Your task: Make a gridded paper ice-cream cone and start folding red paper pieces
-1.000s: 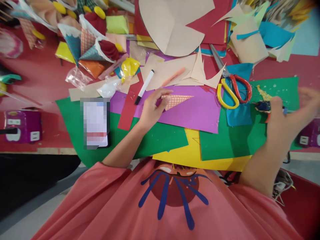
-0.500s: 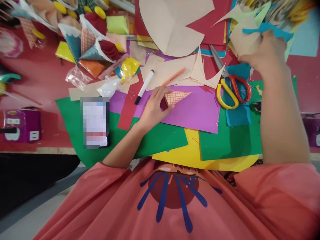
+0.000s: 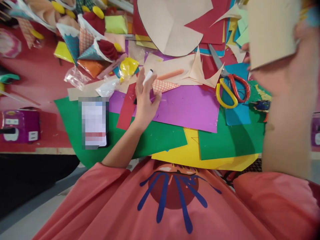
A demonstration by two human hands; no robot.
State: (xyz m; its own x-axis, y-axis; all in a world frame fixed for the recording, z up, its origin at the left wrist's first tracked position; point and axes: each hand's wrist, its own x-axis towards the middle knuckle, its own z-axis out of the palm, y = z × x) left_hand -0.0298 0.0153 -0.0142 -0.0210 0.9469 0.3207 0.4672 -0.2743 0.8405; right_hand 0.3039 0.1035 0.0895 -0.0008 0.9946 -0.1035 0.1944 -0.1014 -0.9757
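My left hand point(image 3: 145, 103) is over the purple sheet point(image 3: 190, 110), fingers apart. Right beside its fingertips lies a checked orange-and-white paper cone point(image 3: 165, 86); the cone's wide end is partly hidden by the hand. A white marker with black ends point(image 3: 148, 76) shows behind the same fingers. My right hand point(image 3: 277, 78), raised at the right and blurred, grips a beige piece of card point(image 3: 273, 31), with fingertips showing at the card's left edge. Scissors with yellow and red handles point(image 3: 232, 90) rest between the two hands.
A phone with a blurred-out screen point(image 3: 93, 123) lies on green paper point(image 3: 160, 136). Finished-looking paper cones point(image 3: 86, 36) and plastic packets crowd the upper left. A large beige cut-out point(image 3: 172, 26) tops stacked coloured sheets. Beige scraps point(image 3: 197, 70) lie at the centre.
My right hand has lifted a beige card from the pile at the upper right. My left hand has moved slightly left and spread its fingers, and the checked cone now lies beside it.
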